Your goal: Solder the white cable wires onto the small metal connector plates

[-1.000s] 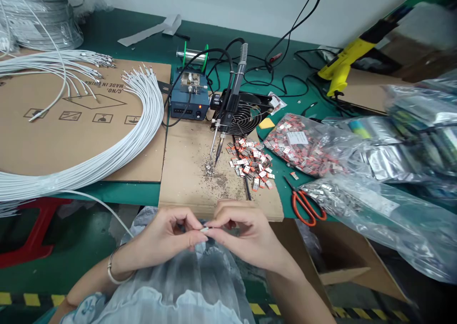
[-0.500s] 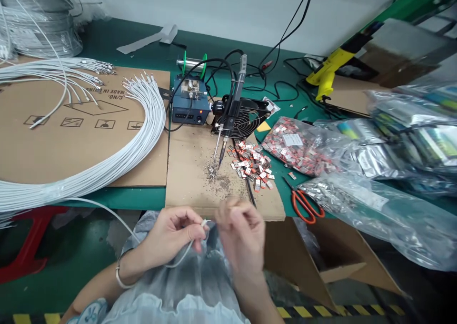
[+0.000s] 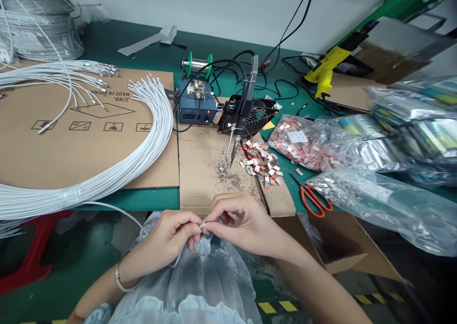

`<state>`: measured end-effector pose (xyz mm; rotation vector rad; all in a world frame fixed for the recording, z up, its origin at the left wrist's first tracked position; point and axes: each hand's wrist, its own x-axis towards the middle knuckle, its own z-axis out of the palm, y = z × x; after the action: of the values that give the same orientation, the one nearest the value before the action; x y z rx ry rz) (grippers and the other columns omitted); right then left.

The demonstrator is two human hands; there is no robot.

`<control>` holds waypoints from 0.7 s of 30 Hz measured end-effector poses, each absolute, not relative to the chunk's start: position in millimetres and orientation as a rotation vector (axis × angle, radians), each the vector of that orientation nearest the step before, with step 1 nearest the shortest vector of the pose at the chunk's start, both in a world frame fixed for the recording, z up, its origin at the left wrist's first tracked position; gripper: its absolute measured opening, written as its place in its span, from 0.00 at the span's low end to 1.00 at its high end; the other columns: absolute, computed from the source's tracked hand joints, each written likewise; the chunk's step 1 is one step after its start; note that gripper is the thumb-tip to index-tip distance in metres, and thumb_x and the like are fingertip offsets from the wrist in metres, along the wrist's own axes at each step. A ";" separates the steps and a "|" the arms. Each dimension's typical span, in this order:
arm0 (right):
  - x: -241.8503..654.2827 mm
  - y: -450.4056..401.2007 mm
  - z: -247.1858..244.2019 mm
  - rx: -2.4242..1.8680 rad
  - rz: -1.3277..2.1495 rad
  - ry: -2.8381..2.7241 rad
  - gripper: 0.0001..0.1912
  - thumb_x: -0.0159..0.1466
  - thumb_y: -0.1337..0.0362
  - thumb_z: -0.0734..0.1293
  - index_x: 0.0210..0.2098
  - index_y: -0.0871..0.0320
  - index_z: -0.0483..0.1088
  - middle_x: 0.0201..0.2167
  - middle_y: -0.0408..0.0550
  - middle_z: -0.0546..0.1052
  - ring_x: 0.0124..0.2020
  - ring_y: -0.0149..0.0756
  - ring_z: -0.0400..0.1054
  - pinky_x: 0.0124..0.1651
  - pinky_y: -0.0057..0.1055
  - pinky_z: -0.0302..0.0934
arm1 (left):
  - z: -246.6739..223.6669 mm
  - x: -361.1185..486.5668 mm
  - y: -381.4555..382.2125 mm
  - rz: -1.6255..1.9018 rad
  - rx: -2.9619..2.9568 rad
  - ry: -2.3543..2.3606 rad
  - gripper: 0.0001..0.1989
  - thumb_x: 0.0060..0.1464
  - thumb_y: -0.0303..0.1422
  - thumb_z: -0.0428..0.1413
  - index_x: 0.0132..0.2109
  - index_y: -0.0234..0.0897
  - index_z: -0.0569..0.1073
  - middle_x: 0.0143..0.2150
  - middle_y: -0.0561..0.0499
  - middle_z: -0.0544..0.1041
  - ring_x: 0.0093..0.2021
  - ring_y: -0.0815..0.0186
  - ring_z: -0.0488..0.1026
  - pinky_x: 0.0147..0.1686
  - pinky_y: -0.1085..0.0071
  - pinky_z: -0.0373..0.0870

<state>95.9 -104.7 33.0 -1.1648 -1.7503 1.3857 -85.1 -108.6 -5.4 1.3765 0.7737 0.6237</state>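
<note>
Above my lap, my left hand is closed on the end of a white cable, which trails off to the left toward the bundle. My right hand meets it from the other side, thumb and forefinger pinching the tip of the same cable. The tip itself is mostly covered by my fingers. Beyond my hands lies a cardboard sheet with a pile of small orange-and-silver connectors. A soldering iron hangs in a holder over it, tip pointing down.
A thick bundle of white cables curves over cardboard at left. Behind stand a blue control box, a solder spool and a black fan. Orange-handled scissors and plastic bags lie right. An open carton sits below.
My right hand has come left to the cable end and now pinches its tip beside my left hand. The left hand keeps its hold. The view has shifted slightly.
</note>
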 end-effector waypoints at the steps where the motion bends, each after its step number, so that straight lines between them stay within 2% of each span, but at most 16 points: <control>1: 92.2 -105.8 28.4 -1.105 1.440 -1.600 0.03 0.53 0.71 0.69 0.24 0.61 0.75 0.18 0.43 0.70 0.19 0.26 0.59 0.20 0.24 0.49 | -6.6 -85.8 -108.9 0.650 1.326 0.760 0.13 0.57 0.33 0.48 0.28 0.33 0.69 0.20 0.55 0.69 0.21 0.74 0.69 0.24 0.79 0.63; 4: 77.5 -109.7 11.4 -0.929 1.503 -1.269 0.02 0.49 0.70 0.71 0.22 0.59 0.75 0.17 0.42 0.69 0.17 0.26 0.60 0.19 0.24 0.51 | -11.3 -85.5 -109.8 0.689 1.071 0.678 0.15 0.54 0.39 0.53 0.26 0.32 0.69 0.20 0.54 0.70 0.20 0.73 0.69 0.23 0.79 0.65; 8: 57.9 -111.7 -3.8 -0.812 1.499 -1.108 0.08 0.49 0.59 0.72 0.20 0.56 0.72 0.14 0.38 0.65 0.16 0.27 0.61 0.19 0.25 0.55 | -17.6 -82.3 -108.8 0.647 0.774 0.495 0.18 0.45 0.45 0.58 0.26 0.31 0.68 0.18 0.55 0.69 0.16 0.73 0.67 0.19 0.77 0.68; 12: 50.0 -110.2 -5.8 -0.769 1.547 -1.071 0.10 0.49 0.59 0.73 0.18 0.56 0.71 0.14 0.38 0.64 0.15 0.25 0.58 0.18 0.24 0.53 | -21.4 -82.7 -105.6 0.599 0.759 0.457 0.21 0.41 0.47 0.60 0.24 0.31 0.67 0.16 0.55 0.68 0.14 0.73 0.67 0.16 0.76 0.68; 17: 60.2 -106.8 -3.7 -0.823 1.415 -1.086 0.08 0.51 0.59 0.71 0.21 0.55 0.72 0.15 0.38 0.65 0.17 0.26 0.57 0.20 0.24 0.51 | -16.3 -93.6 -104.4 0.587 0.802 0.517 0.18 0.43 0.43 0.61 0.26 0.30 0.69 0.20 0.53 0.71 0.16 0.73 0.69 0.18 0.78 0.66; 20: 72.2 -105.0 4.8 -0.899 1.251 -1.100 0.00 0.54 0.64 0.70 0.28 0.53 0.74 0.19 0.38 0.68 0.22 0.26 0.57 0.25 0.24 0.51 | -9.2 -100.4 -105.6 0.708 0.913 0.696 0.14 0.44 0.37 0.62 0.26 0.30 0.70 0.22 0.53 0.72 0.19 0.74 0.70 0.20 0.79 0.64; 21: 75.4 -104.8 9.1 -0.942 1.240 -1.183 0.04 0.53 0.67 0.71 0.30 0.53 0.75 0.21 0.40 0.69 0.23 0.26 0.58 0.26 0.25 0.51 | -7.4 -102.0 -105.5 0.748 0.964 0.758 0.13 0.44 0.36 0.62 0.25 0.30 0.70 0.22 0.53 0.71 0.19 0.74 0.69 0.21 0.79 0.64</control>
<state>75.4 -104.8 9.1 -0.9416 -1.1829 1.2399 -102.0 -105.5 -7.4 0.9636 0.7582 0.7483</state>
